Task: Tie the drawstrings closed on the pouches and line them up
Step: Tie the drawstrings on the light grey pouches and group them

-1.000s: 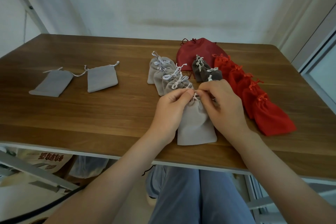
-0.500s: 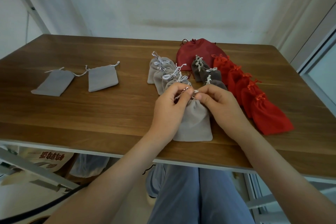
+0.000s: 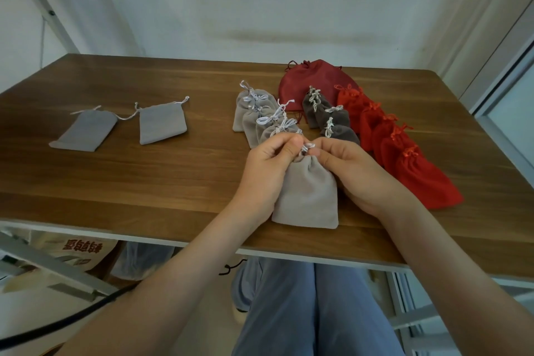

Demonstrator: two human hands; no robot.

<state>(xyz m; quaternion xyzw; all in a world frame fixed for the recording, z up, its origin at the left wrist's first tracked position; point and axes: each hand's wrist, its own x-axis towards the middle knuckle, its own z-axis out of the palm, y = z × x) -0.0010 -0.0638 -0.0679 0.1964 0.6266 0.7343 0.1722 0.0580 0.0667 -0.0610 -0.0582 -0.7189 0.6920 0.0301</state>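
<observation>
Tying is the job right now, and the head camera, the only view, looks down on it. Both hands meet at the top of a light gray pouch (image 3: 307, 193) that lies flat on the wooden table (image 3: 144, 182), close to the near edge.

The left hand (image 3: 268, 170) pinches the white drawstring (image 3: 307, 147) between thumb and first finger. The right hand (image 3: 352, 173) pinches the same string from the other side. Its other fingers curl in under the hand. The pouch's neck is already bunched small, so I think the hands hold the string ends close together to make or pull the knot. The pouch rests on the table, probably so it does not swing.

At 12 o'clock from the hands, four tied gray pouches (image 3: 254, 115) lie in a slanted row, each one partly on the next. At 1 o'clock sit three dark gray pouches (image 3: 332, 121), tied too. At 2 o'clock runs a row of bright red pouches (image 3: 404, 159), with a bigger dark red bag (image 3: 312, 81) behind. They look lined up by color.

At 10 o'clock, well apart, two flat gray pouches (image 3: 121, 127) lie with loose strings. They look not yet tied, waiting for their turn.
</observation>
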